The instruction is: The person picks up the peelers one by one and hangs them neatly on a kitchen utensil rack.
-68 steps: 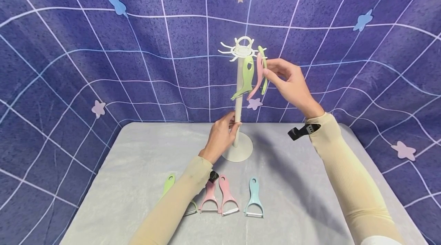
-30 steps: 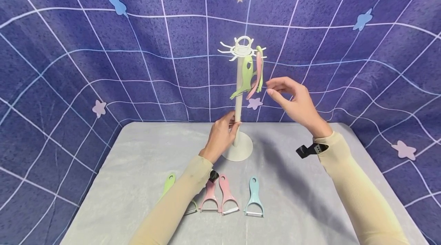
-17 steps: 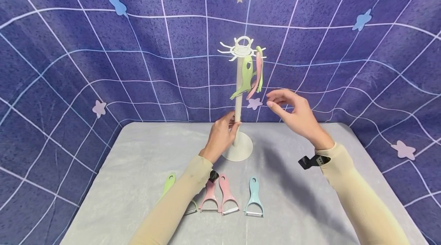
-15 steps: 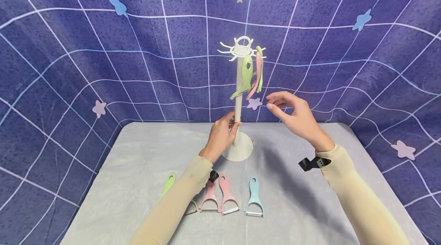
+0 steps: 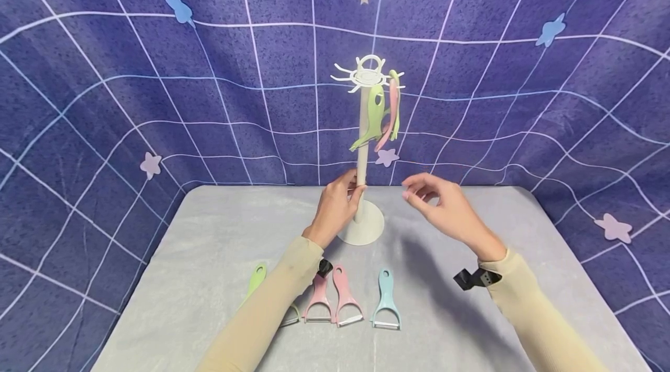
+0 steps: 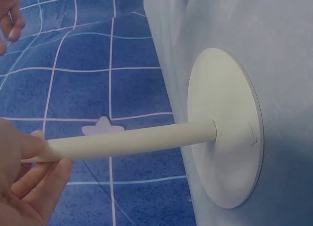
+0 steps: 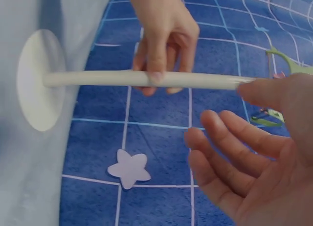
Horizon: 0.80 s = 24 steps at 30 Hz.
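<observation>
A cream stand (image 5: 362,157) with a round base rises from the table, topped by a ring of hooks (image 5: 366,77). My left hand (image 5: 335,206) pinches its pole low down, thumb and fingers round it in the left wrist view. From the hooks on the right side hang a green peeler (image 5: 374,116), a pink peeler (image 5: 392,110) and another green peeler (image 5: 396,128) behind the pink one. My right hand (image 5: 439,206) hovers right of the pole below them, fingers loosely bent and holding nothing; the right wrist view shows its bare palm (image 7: 264,182).
On the grey table (image 5: 220,226), in front of the stand, lie two pink peelers (image 5: 342,290) and a blue peeler (image 5: 386,293). Parts of green peeler (image 5: 257,276) show on either side of my left forearm, which covers the rest. A patterned purple-blue cloth (image 5: 262,99) backs the table.
My right hand has let go of the rear green peeler, which now hangs from the hooks, and has moved down towards the table. My left hand stays on the pole.
</observation>
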Available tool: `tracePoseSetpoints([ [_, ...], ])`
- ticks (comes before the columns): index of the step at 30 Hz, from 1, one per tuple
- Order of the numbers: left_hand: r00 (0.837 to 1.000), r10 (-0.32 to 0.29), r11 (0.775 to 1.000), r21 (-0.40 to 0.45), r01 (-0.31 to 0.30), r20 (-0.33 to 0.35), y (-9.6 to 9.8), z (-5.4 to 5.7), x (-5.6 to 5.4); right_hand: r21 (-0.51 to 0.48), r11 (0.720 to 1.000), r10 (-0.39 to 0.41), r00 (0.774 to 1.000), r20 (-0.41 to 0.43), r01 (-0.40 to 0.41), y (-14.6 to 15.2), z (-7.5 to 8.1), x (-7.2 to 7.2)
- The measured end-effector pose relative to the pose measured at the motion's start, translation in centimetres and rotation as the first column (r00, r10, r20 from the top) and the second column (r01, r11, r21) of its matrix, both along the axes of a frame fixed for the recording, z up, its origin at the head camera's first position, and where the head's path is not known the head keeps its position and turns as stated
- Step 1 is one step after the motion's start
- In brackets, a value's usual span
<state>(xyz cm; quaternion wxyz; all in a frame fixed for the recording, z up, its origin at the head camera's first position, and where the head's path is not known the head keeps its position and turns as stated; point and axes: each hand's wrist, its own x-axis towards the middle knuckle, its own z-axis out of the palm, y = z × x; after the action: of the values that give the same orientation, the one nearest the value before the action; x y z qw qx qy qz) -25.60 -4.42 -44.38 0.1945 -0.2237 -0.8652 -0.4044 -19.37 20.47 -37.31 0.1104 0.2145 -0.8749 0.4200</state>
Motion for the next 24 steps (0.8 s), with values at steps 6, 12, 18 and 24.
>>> tracePoseSetpoints([
  [6, 1.000, -0.006, 1.000, -0.002, 0.006, 0.007, 0.0, 0.0, 0.1, 0.118, 0.993, -0.007, 0.999, 0.045, 0.001, -0.3, -2.0, 1.5],
  [12, 1.000, -0.004, 1.000, 0.005, 0.004, 0.004, -0.1, -0.2, -0.1, 0.209, 0.977, -0.057, 0.997, 0.044, 0.047, -0.8, -3.9, 2.9],
  [18, 1.000, 0.001, 1.000, 0.019, -0.001, -0.006, 0.0, -0.1, -0.1, 0.278, 0.957, -0.110, 0.991, 0.069, 0.087, -1.4, -5.0, 4.2],
  [24, 1.000, -0.007, 1.000, 0.010, 0.007, -0.009, 0.0, -0.2, -0.2, 0.356, 0.927, -0.163, 0.982, 0.098, 0.119, -2.0, -6.4, 5.4],
])
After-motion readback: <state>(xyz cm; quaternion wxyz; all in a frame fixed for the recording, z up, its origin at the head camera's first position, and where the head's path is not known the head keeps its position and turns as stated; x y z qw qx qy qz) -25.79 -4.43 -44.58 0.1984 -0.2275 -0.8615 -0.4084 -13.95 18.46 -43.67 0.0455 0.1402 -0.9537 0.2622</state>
